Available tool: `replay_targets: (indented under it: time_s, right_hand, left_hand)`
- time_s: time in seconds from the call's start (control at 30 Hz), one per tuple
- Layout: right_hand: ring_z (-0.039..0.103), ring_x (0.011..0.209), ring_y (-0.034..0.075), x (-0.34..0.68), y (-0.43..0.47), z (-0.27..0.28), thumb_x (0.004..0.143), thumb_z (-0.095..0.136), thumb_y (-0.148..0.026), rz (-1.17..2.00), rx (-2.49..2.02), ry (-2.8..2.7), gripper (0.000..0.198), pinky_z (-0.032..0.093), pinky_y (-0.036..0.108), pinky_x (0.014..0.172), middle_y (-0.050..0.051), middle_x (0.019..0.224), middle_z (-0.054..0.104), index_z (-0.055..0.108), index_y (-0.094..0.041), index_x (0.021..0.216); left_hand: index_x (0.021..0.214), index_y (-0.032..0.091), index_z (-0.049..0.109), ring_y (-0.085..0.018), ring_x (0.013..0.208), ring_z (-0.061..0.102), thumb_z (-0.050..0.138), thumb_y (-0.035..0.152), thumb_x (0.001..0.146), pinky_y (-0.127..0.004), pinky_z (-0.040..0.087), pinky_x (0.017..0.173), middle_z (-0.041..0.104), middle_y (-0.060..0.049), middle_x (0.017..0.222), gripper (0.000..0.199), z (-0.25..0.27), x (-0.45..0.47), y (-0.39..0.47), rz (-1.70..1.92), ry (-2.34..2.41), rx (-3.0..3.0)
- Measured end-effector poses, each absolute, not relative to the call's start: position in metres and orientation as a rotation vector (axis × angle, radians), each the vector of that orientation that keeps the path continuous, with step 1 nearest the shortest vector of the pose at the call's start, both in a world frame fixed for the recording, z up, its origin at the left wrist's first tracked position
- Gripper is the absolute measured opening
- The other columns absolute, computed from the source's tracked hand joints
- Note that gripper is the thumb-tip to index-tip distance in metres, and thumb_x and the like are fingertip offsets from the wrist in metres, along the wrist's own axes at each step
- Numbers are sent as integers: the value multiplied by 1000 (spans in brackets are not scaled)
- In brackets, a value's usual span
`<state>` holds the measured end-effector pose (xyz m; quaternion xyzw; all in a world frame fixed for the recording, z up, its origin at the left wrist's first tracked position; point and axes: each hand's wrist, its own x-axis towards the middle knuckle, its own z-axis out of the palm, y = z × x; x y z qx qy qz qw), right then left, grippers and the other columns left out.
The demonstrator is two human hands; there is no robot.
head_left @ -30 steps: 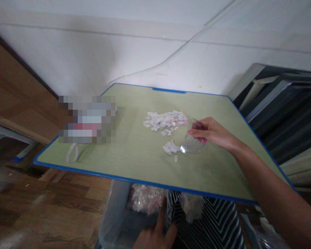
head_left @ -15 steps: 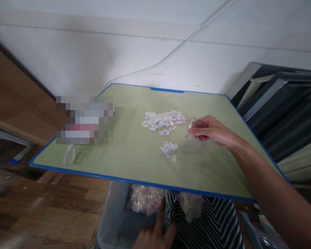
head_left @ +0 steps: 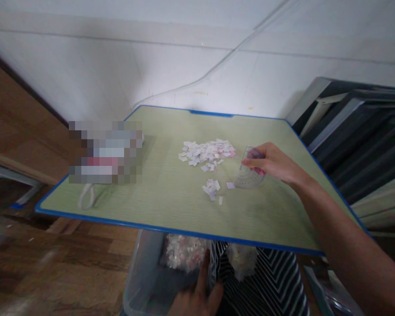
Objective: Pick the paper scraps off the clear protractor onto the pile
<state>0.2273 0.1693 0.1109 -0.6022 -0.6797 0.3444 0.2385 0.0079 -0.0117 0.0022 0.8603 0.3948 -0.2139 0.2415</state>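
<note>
My right hand (head_left: 269, 162) pinches a clear plastic protractor (head_left: 248, 179) between thumb and fingers, tilted over the right half of the green table. Just left of it lies one pale paper scrap (head_left: 230, 185), close to the protractor's curved edge. A small cluster of paper scraps (head_left: 211, 188) sits further left, with a larger pile of white and pinkish scraps (head_left: 206, 152) behind it. Below the table's front edge, my left hand (head_left: 197, 300) is at a translucent plastic bin (head_left: 133, 281), index finger stretched out and thumb apart. Its other fingers are partly hidden.
The table (head_left: 164, 193) has a blue rim. On its left stands a blurred-out object with a white loop strap (head_left: 86, 197). A bag of small pieces (head_left: 184, 252) lies in the bin, another bag (head_left: 242, 262) on my striped clothing. Dark panels (head_left: 358, 127) lean at the right.
My right hand has shifted the protractor slightly up and right. One scrap now lies apart, right of the small cluster. The left hand has stayed in place.
</note>
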Motion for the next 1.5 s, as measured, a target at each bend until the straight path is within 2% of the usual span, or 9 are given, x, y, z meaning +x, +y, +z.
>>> replay_targets:
  time_s: [0.2, 0.47, 0.67, 0.8, 1.17, 1.4, 1.5]
  right_hand:
    - [35, 33, 4, 232, 166, 116, 66, 58, -24, 1237, -1596, -2028, 28, 23, 20, 36, -4, 35, 41, 46, -15, 42]
    - [35, 33, 4, 229, 166, 112, 68, 57, -25, 1298, -1550, -2001, 29, 25, 20, 37, -4, 36, 42, 45, -15, 43]
    - [37, 35, 4, 225, 168, 110, 70, 58, -28, 1011, -1581, -1909, 30, 27, 20, 38, -4, 38, 45, 47, -15, 45]
    - [39, 36, 5, 225, 166, 114, 69, 61, -32, 1143, -1511, -1928, 31, 28, 20, 38, -3, 38, 46, 50, -15, 46]
    - [38, 35, 5, 226, 166, 110, 70, 58, -31, 1108, -1556, -1981, 29, 27, 21, 38, -4, 38, 44, 49, -16, 46]
    - [38, 37, 6, 223, 163, 115, 71, 55, -25, 780, -1645, -1977, 30, 25, 22, 39, -3, 38, 44, 45, -16, 45]
    - [37, 36, 6, 222, 161, 117, 71, 56, -26, 884, -1605, -1995, 31, 26, 22, 39, -3, 38, 44, 45, -16, 44]
  left_hand:
    - [123, 26, 50, -27, 69, 66, 51, 7, 86, -36, 54, 55, 22, -24, 137, 42, -1, 6, -13, -564, 1074, 2393]
    - [126, 26, 48, -27, 71, 66, 50, 4, 85, -36, 54, 56, 21, -25, 138, 46, 1, 7, -12, -624, 1069, 2375]
    - [124, 25, 49, -27, 74, 66, 50, 0, 83, -37, 54, 60, 22, -24, 138, 48, 6, 8, -10, -616, 1074, 2329]
    - [125, 25, 49, -27, 71, 66, 51, -1, 81, -36, 54, 58, 22, -25, 138, 51, 3, 6, -11, -577, 1089, 2336]
    - [126, 25, 47, -26, 74, 66, 49, 1, 84, -35, 54, 60, 22, -25, 138, 49, 5, 8, -11, -632, 1074, 2348]
    - [126, 27, 47, -26, 72, 66, 49, -1, 82, -37, 54, 59, 22, -23, 139, 52, 2, 6, -13, -581, 1086, 2350]
    - [126, 26, 47, -26, 71, 66, 48, -1, 82, -36, 54, 58, 22, -24, 139, 51, 2, 7, -12, -581, 1084, 2349]
